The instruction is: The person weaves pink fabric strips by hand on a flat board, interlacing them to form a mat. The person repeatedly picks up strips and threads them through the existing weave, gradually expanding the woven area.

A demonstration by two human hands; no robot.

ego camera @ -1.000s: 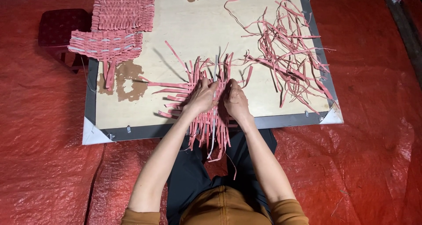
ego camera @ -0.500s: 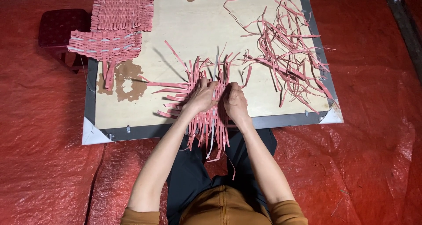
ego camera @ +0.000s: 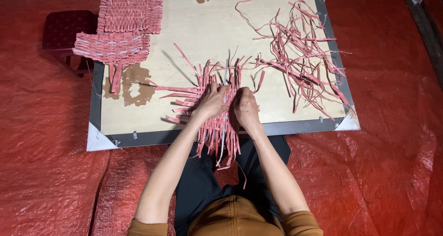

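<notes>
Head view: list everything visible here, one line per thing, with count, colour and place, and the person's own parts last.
half-woven mat: one, pink strips, at the board's near edge, loose ends overhanging toward the person.
finished woven mats: two, pink, overlapping at the board's far left corner.
loose strips: a tangled pile, pink, on the right half of the board.
board: one, pale wood with a dark grey frame and white corner pieces, lying on the sheet.
plastic sheet: one, red, covering the floor.
stool: one, dark red, left of the board.
left hand: one, bare, fingers on the half-woven mat.
right hand: one, bare, on the mat beside the left.
</notes>
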